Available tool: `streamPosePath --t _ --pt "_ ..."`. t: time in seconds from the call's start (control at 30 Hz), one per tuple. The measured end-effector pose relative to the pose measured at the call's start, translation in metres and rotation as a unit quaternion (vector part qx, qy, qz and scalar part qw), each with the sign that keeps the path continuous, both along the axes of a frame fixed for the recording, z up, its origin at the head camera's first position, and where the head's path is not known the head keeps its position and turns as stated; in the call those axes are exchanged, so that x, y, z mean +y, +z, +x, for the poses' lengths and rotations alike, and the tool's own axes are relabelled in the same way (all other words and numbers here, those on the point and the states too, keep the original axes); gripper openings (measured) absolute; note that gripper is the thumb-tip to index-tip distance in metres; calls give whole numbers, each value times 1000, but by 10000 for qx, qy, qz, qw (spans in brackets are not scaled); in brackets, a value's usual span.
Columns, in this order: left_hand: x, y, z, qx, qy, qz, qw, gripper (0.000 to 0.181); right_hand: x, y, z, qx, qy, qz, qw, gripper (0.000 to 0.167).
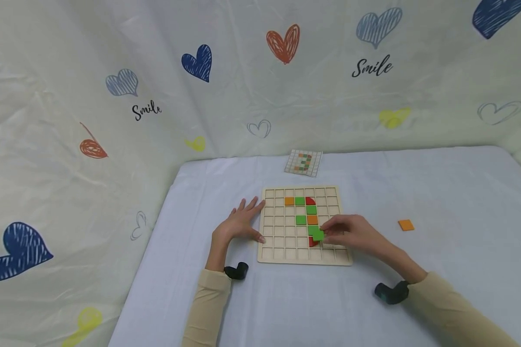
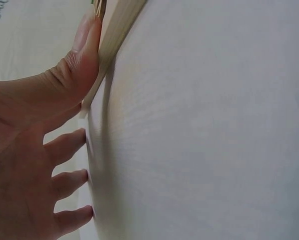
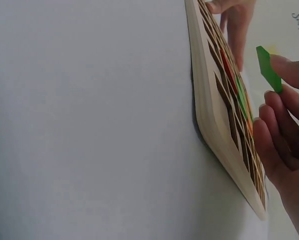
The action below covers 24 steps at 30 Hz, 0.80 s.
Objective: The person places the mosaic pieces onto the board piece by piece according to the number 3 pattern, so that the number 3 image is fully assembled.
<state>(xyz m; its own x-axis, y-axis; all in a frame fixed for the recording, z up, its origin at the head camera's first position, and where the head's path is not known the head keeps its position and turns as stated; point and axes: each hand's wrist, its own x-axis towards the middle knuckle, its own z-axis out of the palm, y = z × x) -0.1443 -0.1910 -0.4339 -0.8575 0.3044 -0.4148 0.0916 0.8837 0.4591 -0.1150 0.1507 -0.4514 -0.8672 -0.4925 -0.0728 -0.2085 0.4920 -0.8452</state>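
A wooden grid board (image 1: 278, 255) lies on the white-covered table, with several orange, green and red tiles set in its squares. My right hand (image 1: 351, 233) pinches a green square tile (image 1: 318, 235) between thumb and fingers above the lower middle of the board; in the right wrist view that green tile (image 3: 268, 69) is tilted and clear of the grid. Part of a red tile (image 1: 312, 242) is hidden under it. My left hand (image 1: 239, 224) rests at the board's left edge, fingers spread and thumb touching the edge, as the left wrist view also shows the thumb (image 2: 82, 55).
A loose orange tile (image 1: 405, 225) lies on the table to the right of the board. Behind the board lies a printed pattern card (image 1: 294, 168) with a coloured grid. A curtain (image 1: 234, 91) with hearts hangs behind the table.
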Motion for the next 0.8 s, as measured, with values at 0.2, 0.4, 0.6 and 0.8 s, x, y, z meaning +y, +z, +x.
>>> streamPosePath --t 0.2,0.4,0.6,0.8 --pt "-1 2 0 -23 35 31 10000 114 -15 -1 -1 346 185 97 9992 24" --pt "-1 2 1 -28 39 68 10000 114 -24 -4 -4 668 429 209 9966 21" --pt "-1 2 0 -16 41 22 10000 114 -32 -10 -6 868 618 177 9942 22" --pt "-1 1 0 -17 49 -2 10000 113 -39 -12 -5 911 579 391 9934 22"
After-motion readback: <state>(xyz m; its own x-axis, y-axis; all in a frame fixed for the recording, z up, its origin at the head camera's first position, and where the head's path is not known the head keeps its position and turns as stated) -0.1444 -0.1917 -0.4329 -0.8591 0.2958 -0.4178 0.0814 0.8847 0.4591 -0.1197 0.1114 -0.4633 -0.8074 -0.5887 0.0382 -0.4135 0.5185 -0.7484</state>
